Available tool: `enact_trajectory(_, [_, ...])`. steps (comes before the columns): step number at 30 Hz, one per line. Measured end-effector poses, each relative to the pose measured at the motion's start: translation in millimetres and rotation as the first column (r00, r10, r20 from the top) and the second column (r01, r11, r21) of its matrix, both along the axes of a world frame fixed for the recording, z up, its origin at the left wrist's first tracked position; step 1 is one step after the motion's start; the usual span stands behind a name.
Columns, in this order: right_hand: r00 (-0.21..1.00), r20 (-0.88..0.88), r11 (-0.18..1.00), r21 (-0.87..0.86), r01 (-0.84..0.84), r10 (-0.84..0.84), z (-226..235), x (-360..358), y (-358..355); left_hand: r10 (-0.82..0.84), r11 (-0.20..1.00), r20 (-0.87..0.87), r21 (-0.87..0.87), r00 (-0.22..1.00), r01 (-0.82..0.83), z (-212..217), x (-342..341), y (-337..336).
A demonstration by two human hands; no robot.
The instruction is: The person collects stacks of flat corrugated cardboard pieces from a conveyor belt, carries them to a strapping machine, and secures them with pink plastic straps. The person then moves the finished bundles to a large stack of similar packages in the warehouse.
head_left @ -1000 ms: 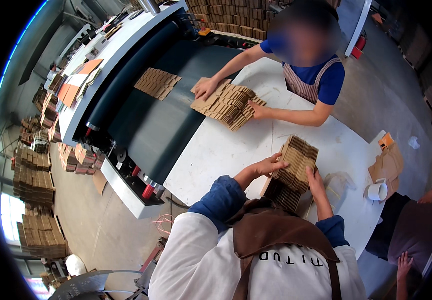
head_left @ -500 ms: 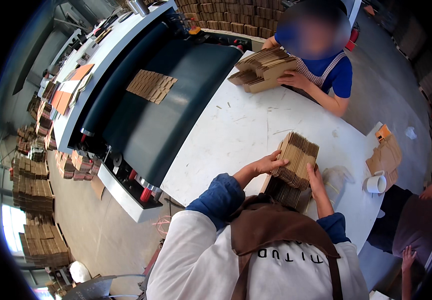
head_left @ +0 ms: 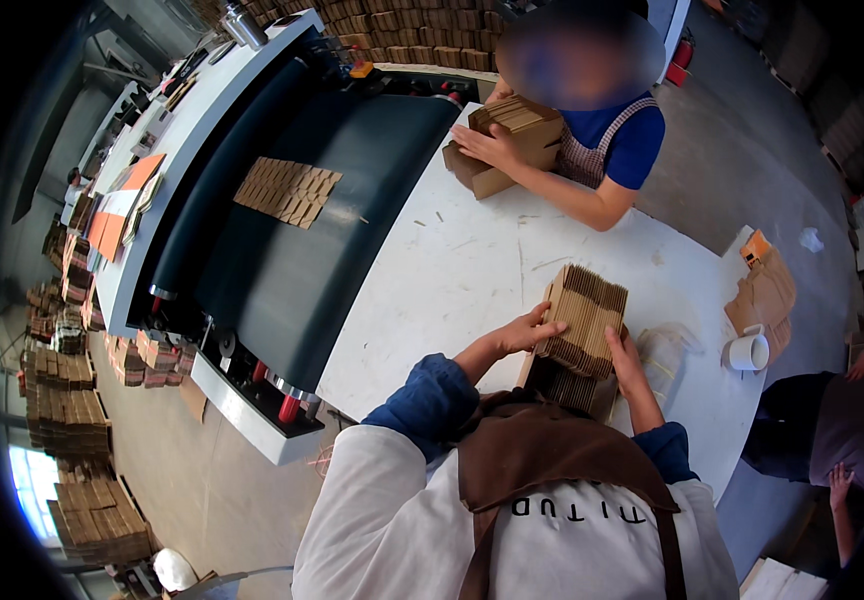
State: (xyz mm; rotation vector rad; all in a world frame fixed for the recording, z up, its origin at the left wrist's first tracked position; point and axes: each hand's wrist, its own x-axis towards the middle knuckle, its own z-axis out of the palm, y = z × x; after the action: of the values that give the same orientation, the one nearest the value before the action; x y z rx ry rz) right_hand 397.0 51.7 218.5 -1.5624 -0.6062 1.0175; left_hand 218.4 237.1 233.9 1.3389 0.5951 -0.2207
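A block of folded brown cardboard pieces [head_left: 584,312], packed edge to edge, is held between my two hands over the white table. My left hand [head_left: 532,330] grips its left side, thumb lying over the top. On the opposite side my right hand [head_left: 626,358] presses with its fingers along the edge. Just below, nearer my body, another row of cardboard pieces [head_left: 564,384] shows, partly hidden by the held block and my apron. Clear plastic wrap [head_left: 666,352] lies to the right of my right hand.
Across the white table [head_left: 432,290], a co-worker handles another cardboard stack [head_left: 514,150]. To the left, a dark conveyor belt [head_left: 282,270] carries a patch of cardboard pieces [head_left: 289,191]. A white mug [head_left: 747,352] and brown paper [head_left: 764,305] sit at the right edge.
The co-worker's stack has been turned, and one of their hands now lies across its near side. My hands keep their hold on the cardboard block. The whole view has shifted slightly.
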Motion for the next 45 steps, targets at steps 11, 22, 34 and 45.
enact_trajectory(11, [1.0,-0.018,1.0,-0.021,0.0,-0.001,-13.6,4.4,-1.5,0.062,0.998,0.028,-0.011,0.998,-0.062,-2.6,1.2,-1.4])
enact_trajectory(22, [0.999,-0.026,0.999,-0.034,0.036,-0.037,-9.6,1.1,-1.0,0.017,0.999,0.02,0.032,1.0,-0.018,-10.3,3.8,1.0])
enact_trajectory(34, [0.994,-0.086,0.997,-0.019,0.072,-0.073,-11.8,4.0,-7.3,0.043,0.999,0.07,-0.008,0.997,-0.042,13.6,12.0,-4.2])
enact_trajectory(45, [0.991,-0.086,0.994,-0.042,0.103,-0.106,-4.4,-2.0,-10.0,-0.142,0.76,0.369,0.635,0.918,-0.138,72.4,-41.0,-29.9])
